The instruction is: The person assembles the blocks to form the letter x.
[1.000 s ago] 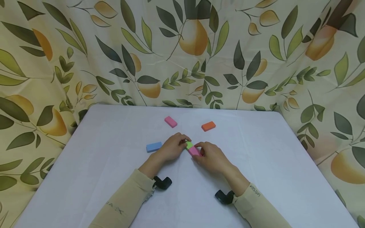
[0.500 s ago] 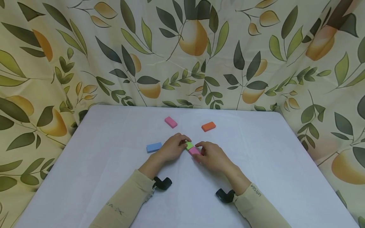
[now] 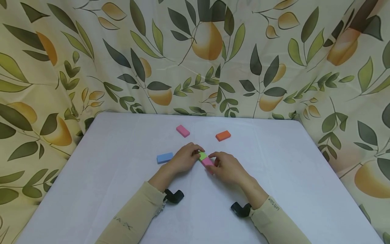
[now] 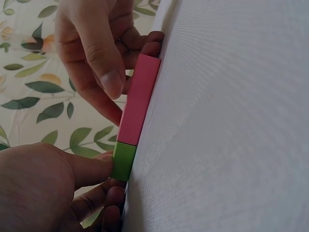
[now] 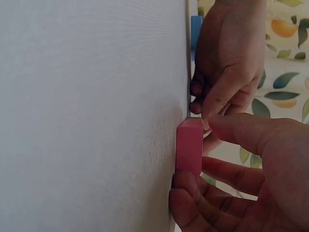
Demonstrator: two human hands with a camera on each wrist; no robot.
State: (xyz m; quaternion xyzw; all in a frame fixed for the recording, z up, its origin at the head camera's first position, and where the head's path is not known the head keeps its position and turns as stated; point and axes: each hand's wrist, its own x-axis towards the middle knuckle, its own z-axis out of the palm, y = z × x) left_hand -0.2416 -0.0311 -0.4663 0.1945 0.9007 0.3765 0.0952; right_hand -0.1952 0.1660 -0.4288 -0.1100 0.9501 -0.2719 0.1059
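A green block (image 3: 202, 156) and a pink block (image 3: 207, 161) lie end to end on the white table, meeting flush in the left wrist view. My left hand (image 3: 184, 158) pinches the green block at its far end, the thumb pressed on its side. Around the pink block curls my right hand (image 3: 229, 168), thumb and fingers on different sides of it. In the right wrist view the pink block (image 5: 189, 149) shows its near end, with fingertips against the lower edge; the green one is mostly hidden behind it.
A blue block (image 3: 165, 158) lies just left of the left hand. Farther back on the white table (image 3: 128, 135) are another pink block (image 3: 182, 131) and an orange block (image 3: 223, 136). A leaf-and-fruit patterned curtain (image 3: 195, 88) hangs behind the table.
The right hand's fingers have shifted very slightly on the pink block. Both hands otherwise stay in place, and the other blocks have not moved.
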